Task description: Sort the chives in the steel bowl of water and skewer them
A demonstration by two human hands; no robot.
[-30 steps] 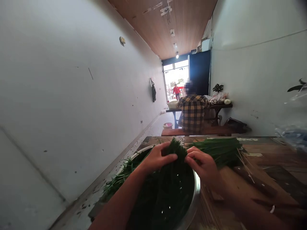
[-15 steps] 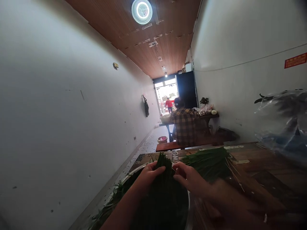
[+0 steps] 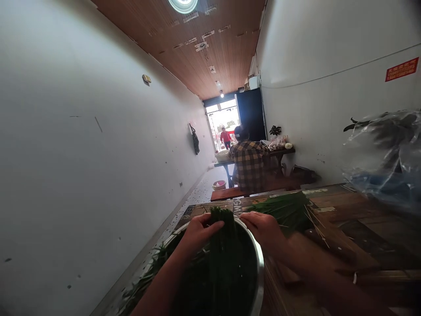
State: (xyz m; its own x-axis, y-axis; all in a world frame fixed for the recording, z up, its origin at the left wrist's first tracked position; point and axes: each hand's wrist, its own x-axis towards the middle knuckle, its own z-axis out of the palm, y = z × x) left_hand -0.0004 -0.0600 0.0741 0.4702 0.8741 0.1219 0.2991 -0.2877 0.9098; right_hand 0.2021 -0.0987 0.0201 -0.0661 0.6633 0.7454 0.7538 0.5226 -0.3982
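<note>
- Left hand (image 3: 197, 230): grasping. The thumb lies across the front of a bundle of green stalks (image 3: 226, 232), the fingers passing behind it.
- Bundle: upright in the left hand's grip at the far side of a metal bowl (image 3: 259, 267), its upper ends standing above the rim and its lower length hanging down into the dark interior.
- Right hand (image 3: 263, 226): changed. Half a second ago its fingertips were bent close against the bundle's right side; now the hand lies flatter and farther right, fingers reaching over the bowl's far rim. Whether they pinch anything cannot be told.
- Bundle top: changed. The ends formed a peak; they now present a broader, more level edge.
- Assessment: the left hand appears to carry the bundle alone at this moment, the right being freed from close work on the stalks. The evener ends suggest the stalks are better gathered.
- Surroundings: a second heap of green stalks (image 3: 283, 210) lies on the wooden table (image 3: 358, 210) beyond the right hand, apparently undisturbed, with thin sticks (image 3: 317, 228) at its right end. Loose greens (image 3: 144, 272) lie left of the left forearm.
</note>
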